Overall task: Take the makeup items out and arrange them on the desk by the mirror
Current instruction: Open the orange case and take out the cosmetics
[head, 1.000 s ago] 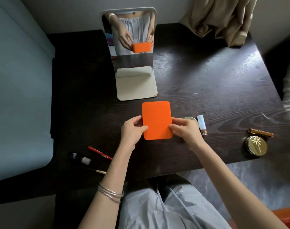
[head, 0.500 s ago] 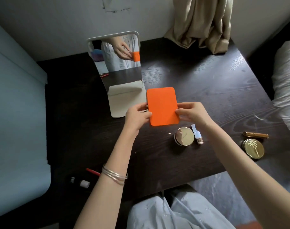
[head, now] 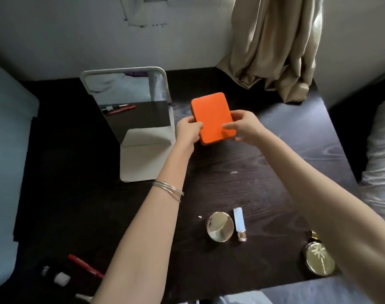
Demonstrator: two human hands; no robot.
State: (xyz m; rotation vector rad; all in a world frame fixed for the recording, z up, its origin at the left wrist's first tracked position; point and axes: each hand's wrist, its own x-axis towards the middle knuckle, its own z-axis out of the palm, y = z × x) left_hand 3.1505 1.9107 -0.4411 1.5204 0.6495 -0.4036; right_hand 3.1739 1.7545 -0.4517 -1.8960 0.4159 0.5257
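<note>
Carried farther from us toward the mirror (head: 130,110), the orange case (head: 212,119), pinched by our left hand (head: 188,131) and right hand (head: 245,128), should be lowered flat beside it.

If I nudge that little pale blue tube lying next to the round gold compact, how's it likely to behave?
The pale blue tube lies on its side on the smooth desk, so a sideways nudge would probably roll it. It looks small and likely light. Rolled leftward, it would soon meet the gold compact close beside it.
</note>
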